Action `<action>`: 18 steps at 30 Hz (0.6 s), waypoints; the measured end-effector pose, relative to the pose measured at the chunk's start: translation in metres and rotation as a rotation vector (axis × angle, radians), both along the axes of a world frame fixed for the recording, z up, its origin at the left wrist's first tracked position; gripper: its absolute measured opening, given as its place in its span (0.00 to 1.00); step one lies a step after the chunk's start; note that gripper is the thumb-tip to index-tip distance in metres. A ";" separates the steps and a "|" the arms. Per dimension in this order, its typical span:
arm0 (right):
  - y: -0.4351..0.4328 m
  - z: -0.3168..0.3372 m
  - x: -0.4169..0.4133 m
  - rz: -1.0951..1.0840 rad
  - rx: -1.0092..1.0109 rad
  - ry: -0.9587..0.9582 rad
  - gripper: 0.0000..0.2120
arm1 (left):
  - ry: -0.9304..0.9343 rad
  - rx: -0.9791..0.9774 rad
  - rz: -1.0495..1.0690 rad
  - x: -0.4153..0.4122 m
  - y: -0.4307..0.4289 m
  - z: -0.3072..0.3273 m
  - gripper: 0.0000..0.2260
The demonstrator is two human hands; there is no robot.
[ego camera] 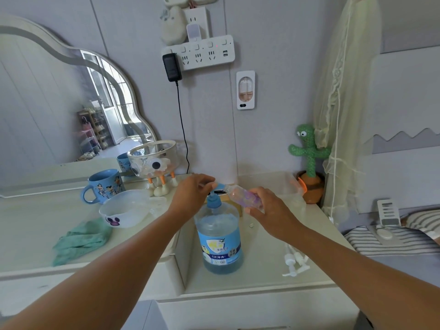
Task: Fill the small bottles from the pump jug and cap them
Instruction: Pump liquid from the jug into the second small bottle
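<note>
The small bottle [242, 196] is held in the air just above and to the right of the pump jug [220, 239], lying nearly on its side with its open mouth pointing left at the spout of the pump head [214, 201]. It is clear, with a pinkish, purple-patterned body. The right hand [271, 211] grips it around the lower half: the fingers [256, 194] wrap the far side, the base is tucked toward the palm, and the neck and mouth stick out free to the left.

The left hand [191, 195] reaches in from the left, its fingers [205, 181] curled down over the top of the pump head; how hard they press cannot be told. The fingertips of this hand sit just beside the bottle's mouth.

The jug stands upright on the lower, right-hand part of the pale desk [262, 277], about three-quarters full of blue liquid, with a blue label facing the camera. To its near right lie 2 white pump caps [295, 264] on their sides.

On the left part of the desk sit a white bowl [125, 209], a blue cartoon mug [104, 185] behind it and a crumpled green cloth [81, 240] nearer the camera. A cactus toy [308, 160] stands at the far right corner, and a power strip [202, 52] hangs on the wall above.
</note>
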State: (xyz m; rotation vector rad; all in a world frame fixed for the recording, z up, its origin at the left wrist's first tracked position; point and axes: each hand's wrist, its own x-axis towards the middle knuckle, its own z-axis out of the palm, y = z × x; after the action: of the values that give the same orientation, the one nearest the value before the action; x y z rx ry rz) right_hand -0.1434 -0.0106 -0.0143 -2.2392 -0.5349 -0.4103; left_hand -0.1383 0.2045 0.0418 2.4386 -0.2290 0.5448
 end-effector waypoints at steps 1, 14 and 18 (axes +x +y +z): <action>-0.001 0.001 0.000 0.003 -0.001 -0.001 0.18 | -0.002 0.001 0.000 0.000 0.000 0.000 0.13; -0.004 0.008 0.005 0.011 -0.028 0.004 0.18 | 0.180 0.022 0.133 0.034 -0.008 0.029 0.21; -0.003 0.008 0.004 0.015 -0.006 0.012 0.19 | 0.296 0.342 0.174 0.064 -0.024 0.037 0.23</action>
State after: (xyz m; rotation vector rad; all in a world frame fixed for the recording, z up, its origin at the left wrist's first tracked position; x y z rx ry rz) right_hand -0.1393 -0.0139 -0.0060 -2.2408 -0.5464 -0.3879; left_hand -0.0748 0.1802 0.0787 2.8509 0.0180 0.2227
